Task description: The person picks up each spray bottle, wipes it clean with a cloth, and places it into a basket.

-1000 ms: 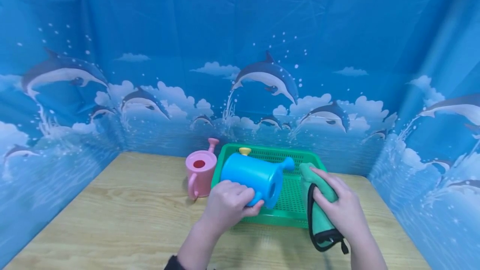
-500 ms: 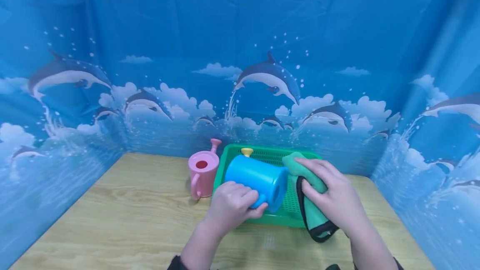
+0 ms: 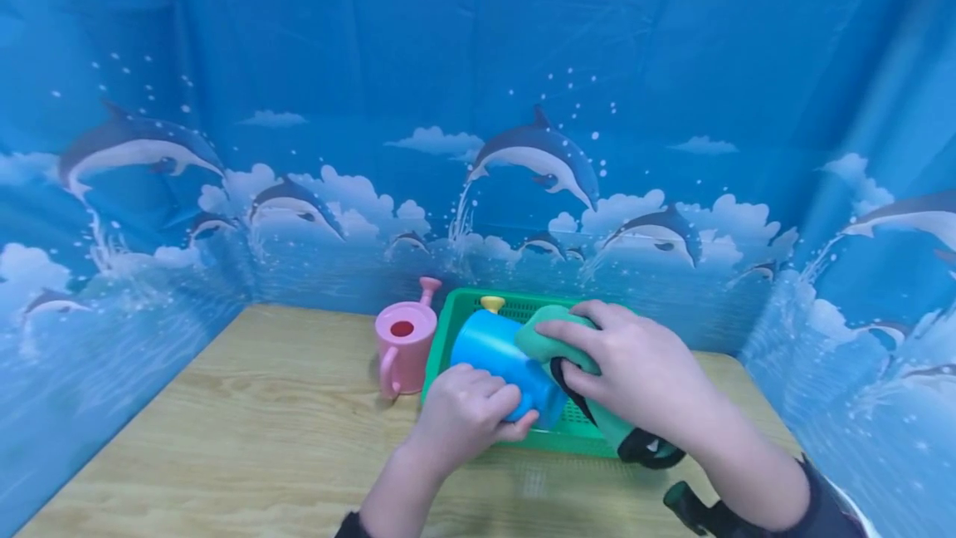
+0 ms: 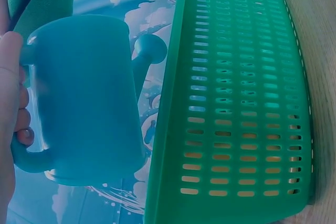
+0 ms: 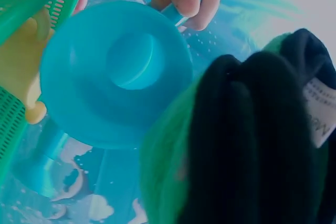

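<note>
In the head view my left hand (image 3: 466, 409) grips the handle of a blue toy watering can (image 3: 485, 347), tipped on its side over the green basket (image 3: 448, 322). Fingers curl through the handle in the left wrist view, where the can's spout (image 4: 149, 50) points away from the hand. My right hand (image 3: 642, 364) holds a folded green cloth (image 3: 548, 335) with black edging, its front end against the can's side. From the right wrist, the can's round opening (image 5: 131, 59) faces the camera. The cloth covers part of the can in the head view.
A pink watering can (image 3: 403, 355) stands on the wooden table (image 3: 284, 405), left of the basket. Inside the basket is a yellow watering can (image 5: 21, 51), mostly hidden in the head view. A dolphin-print curtain (image 3: 418, 65) surrounds the table.
My right hand has moved left with the cloth, from beside the can's spout onto the can's side. My left hand keeps its hold, and the can has shifted slightly right.
</note>
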Demonstrator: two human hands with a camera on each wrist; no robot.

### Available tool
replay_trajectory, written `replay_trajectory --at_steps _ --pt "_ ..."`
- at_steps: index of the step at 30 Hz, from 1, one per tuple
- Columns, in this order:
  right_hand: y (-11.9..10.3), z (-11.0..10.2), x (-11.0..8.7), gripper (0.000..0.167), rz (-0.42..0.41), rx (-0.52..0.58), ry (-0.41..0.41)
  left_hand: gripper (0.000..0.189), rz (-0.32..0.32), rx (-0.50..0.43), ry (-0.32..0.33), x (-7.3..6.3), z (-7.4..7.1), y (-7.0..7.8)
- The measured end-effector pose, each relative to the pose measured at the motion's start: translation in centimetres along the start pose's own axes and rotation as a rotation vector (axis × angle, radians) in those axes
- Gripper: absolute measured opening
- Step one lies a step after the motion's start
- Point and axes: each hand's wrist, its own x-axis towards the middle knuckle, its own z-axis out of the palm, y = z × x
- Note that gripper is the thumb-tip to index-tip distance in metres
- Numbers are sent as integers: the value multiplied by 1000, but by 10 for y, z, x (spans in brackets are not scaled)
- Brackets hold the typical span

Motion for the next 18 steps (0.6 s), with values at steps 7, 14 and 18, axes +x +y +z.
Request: replay_trajectory --at_steps 7,14,18 --pt "-6 -6 4 34 -116 -125 -69 41 15 10 -22 1 0 2" --pt "-17 -10 13 29 -138 -223 -195 40 31 32 3 0 1 3" --pt "-21 -8 22 26 -134 -224 -227 40 20 39 34 -1 3 4"
